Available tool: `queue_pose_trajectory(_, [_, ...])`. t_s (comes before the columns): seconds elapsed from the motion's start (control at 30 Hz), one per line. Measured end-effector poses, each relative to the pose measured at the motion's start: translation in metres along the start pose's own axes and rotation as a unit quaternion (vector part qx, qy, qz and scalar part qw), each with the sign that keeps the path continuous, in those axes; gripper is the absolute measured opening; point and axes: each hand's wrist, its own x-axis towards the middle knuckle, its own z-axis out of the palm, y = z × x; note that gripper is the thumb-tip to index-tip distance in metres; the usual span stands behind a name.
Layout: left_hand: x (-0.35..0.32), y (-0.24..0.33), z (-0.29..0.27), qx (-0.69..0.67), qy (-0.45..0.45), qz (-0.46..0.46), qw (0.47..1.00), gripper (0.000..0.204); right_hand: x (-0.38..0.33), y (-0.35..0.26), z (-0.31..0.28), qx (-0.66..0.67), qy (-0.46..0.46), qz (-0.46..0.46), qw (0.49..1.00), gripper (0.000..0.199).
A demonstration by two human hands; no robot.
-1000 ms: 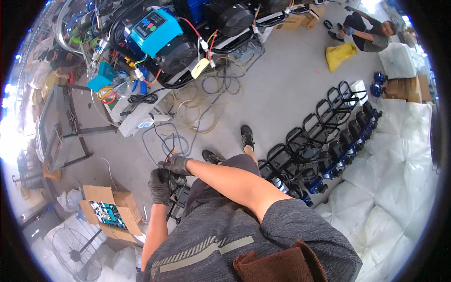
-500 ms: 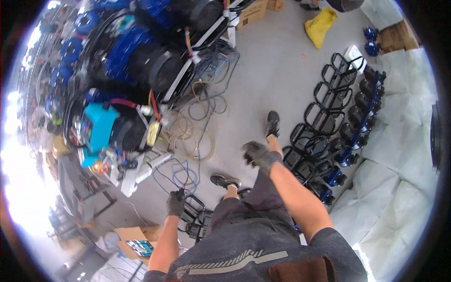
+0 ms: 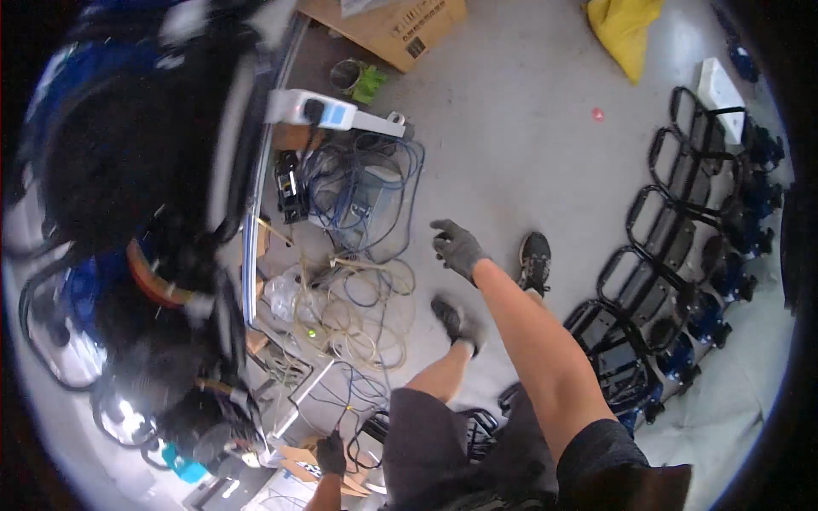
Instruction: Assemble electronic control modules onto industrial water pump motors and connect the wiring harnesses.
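Note:
My right hand (image 3: 460, 253), in a dark grey glove, hangs over the grey floor with its fingers loosely apart and nothing in them. Down at the lower left, my left hand (image 3: 331, 456), also gloved, is closed around what looks like a black cable end; its fingers largely hide it. Thin dark cables (image 3: 349, 396) run from there toward the white frame leg. Just right of that hand is a black looped tube (image 3: 365, 451). An open cardboard box (image 3: 305, 467) lies close by on its left.
Black machines with blue parts (image 3: 128, 255) fill the left side. Tangled hoses (image 3: 366, 319) and blue cables (image 3: 345, 192) lie on the floor. Black tubular frames (image 3: 652, 277) line the right. Ahead are a cardboard carton (image 3: 400, 30) and a yellow bag (image 3: 626, 34).
The view has shifted forward along the machines, and my feet have stepped. My right hand stays free, its fingers now more stretched. The left hand keeps its grip and sits lower in view.

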Motion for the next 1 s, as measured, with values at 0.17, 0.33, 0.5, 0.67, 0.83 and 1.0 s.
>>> queue_pose_trajectory(0.17, [0.050, 0.056, 0.026, 0.222, -0.108, 0.150, 0.957, 0.047, 0.179, 0.029, 0.003, -0.143, -0.024, -0.046, 0.988, 0.052])
queue_pose_trajectory(0.33, [0.100, 0.101, 0.054, 0.027, -0.035, 0.023, 0.999, 0.033, 0.289, 0.024, 0.010, -0.264, 0.001, -0.183, 0.947, 0.056])
queue_pose_trajectory(0.5, [0.139, 0.117, 0.088, 0.054, -0.004, -0.122, 0.991, 0.039, 0.382, 0.015, 0.036, -0.307, -0.042, -0.227, 0.923, 0.045])
queue_pose_trajectory(0.67, [0.153, 0.122, 0.110, -0.004, -0.020, -0.077, 0.997, 0.038, 0.459, 0.042, 0.065, -0.187, -0.037, -0.127, 0.973, 0.041])
queue_pose_trajectory(0.83, [0.160, 0.135, 0.110, -0.003, -0.034, -0.098, 0.995, 0.039, 0.484, 0.056, 0.078, -0.147, -0.027, -0.239, 0.959, 0.039])
queue_pose_trajectory(1.0, [0.161, 0.145, 0.110, 0.000, -0.044, -0.103, 0.994, 0.041, 0.482, 0.060, 0.064, -0.328, -0.059, -0.345, 0.878, 0.038])
